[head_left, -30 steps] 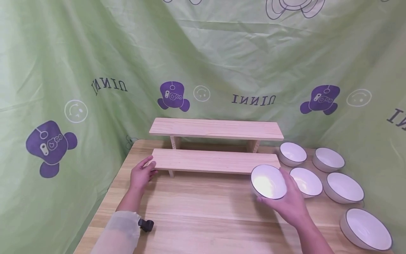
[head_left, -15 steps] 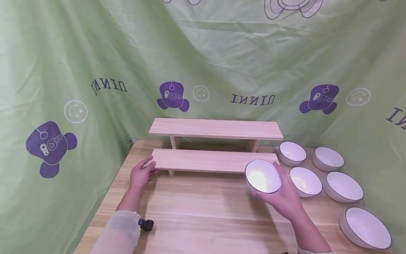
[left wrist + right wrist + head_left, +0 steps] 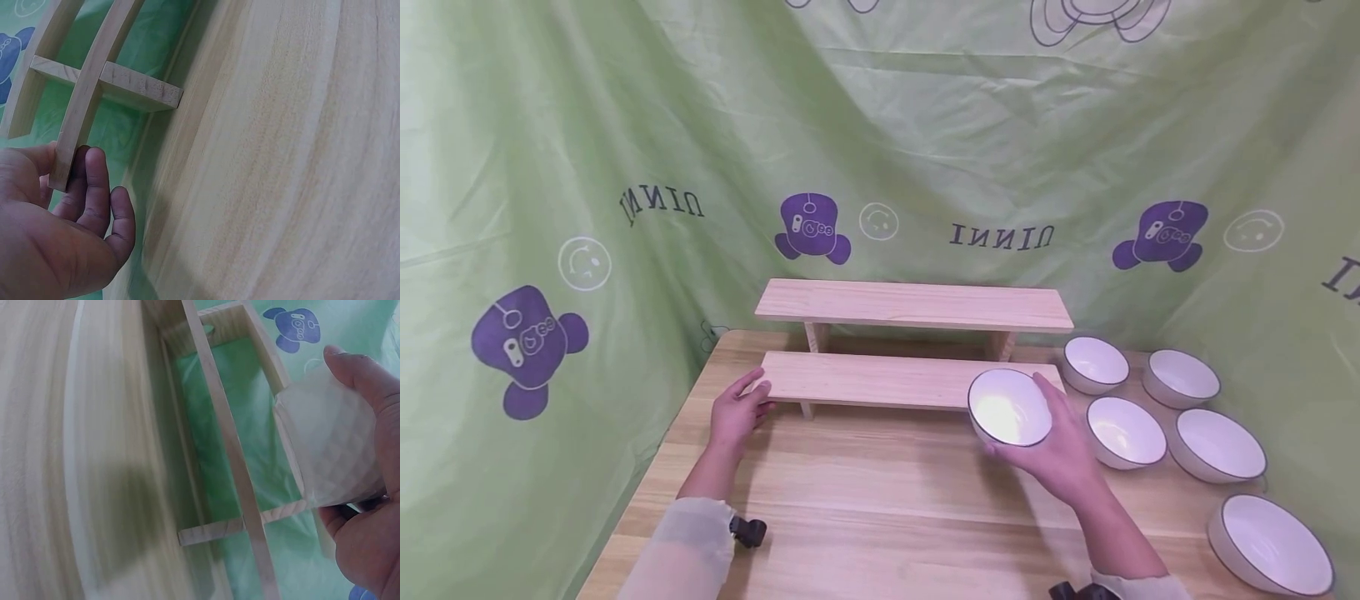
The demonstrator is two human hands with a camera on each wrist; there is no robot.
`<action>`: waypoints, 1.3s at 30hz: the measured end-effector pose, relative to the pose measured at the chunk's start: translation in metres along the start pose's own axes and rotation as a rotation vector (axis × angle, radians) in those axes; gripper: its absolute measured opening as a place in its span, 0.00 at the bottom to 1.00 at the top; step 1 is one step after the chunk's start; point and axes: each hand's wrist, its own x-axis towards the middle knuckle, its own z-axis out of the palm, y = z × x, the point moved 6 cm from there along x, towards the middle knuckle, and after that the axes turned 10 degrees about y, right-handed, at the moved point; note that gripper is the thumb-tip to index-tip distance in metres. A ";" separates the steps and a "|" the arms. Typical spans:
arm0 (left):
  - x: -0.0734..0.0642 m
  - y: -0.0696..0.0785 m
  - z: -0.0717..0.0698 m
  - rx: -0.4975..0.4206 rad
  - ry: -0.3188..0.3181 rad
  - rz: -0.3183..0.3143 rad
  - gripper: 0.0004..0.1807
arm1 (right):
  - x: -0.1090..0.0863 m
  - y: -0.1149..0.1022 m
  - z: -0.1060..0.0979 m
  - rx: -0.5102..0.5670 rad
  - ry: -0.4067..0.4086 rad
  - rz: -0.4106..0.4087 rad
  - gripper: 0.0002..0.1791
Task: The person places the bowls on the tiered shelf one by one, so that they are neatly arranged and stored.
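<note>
A two-tier wooden shelf point(image 3: 887, 381) stands at the back of the table. My left hand point(image 3: 735, 417) grips the left end of its lower board; the left wrist view shows the thumb on one face of the board point(image 3: 75, 134) and fingers on the other. A white bowl point(image 3: 1009, 408) with a dark rim is in my right hand point(image 3: 1066, 457), in front of the lower board's right part. The thumb and fingers hold it by its sides, opening tilted toward the head camera. In the right wrist view the bowl's dimpled outside point(image 3: 340, 440) shows, with some fingers hidden behind it.
Several more white bowls stand on the right of the table point(image 3: 850, 517): one bowl point(image 3: 1126, 431) near the right hand, another bowl point(image 3: 1095, 364) behind it, and a larger bowl point(image 3: 1270, 543) at the front right. A green printed curtain point(image 3: 895, 133) hangs behind.
My right hand has carried the bowl left and slightly away from me, toward the lower board. The left hand has stayed at the board's end.
</note>
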 end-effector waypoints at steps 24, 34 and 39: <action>0.002 0.001 0.003 0.010 0.019 0.011 0.28 | 0.022 -0.025 0.017 0.043 -0.044 0.030 0.75; -0.001 -0.004 -0.004 0.034 0.011 0.010 0.29 | 0.025 -0.032 0.028 0.076 -0.056 0.025 0.75; -0.002 -0.005 -0.004 0.036 0.006 0.016 0.30 | 0.029 -0.038 0.030 0.074 -0.049 0.014 0.75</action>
